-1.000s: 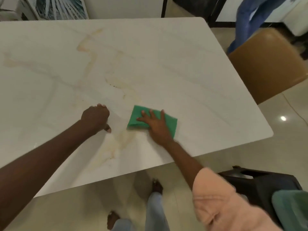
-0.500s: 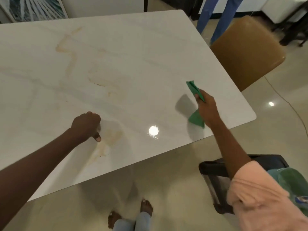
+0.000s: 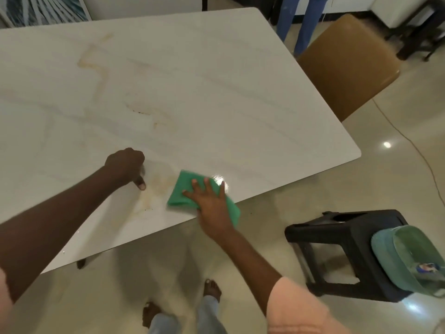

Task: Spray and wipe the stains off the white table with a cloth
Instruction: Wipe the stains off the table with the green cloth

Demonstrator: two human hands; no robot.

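Head view: right hand (image 3: 212, 201) lies flat, fingers spread, pressing one green square cloth (image 3: 185, 191) onto the white marble-look rectangular table (image 3: 216, 92) at its near edge, one cloth corner hanging past that edge. Left hand (image 3: 125, 165) is curled into a loose fist with the thumb down on the tabletop, just left of the cloth. Between the two hands, one yellowish smeared stain (image 3: 154, 191); two more stain trails farther up the table. Right of the table: one tan padded chair (image 3: 349, 63), one black plastic stool (image 3: 349, 249), one green cap (image 3: 409, 259) resting on it.
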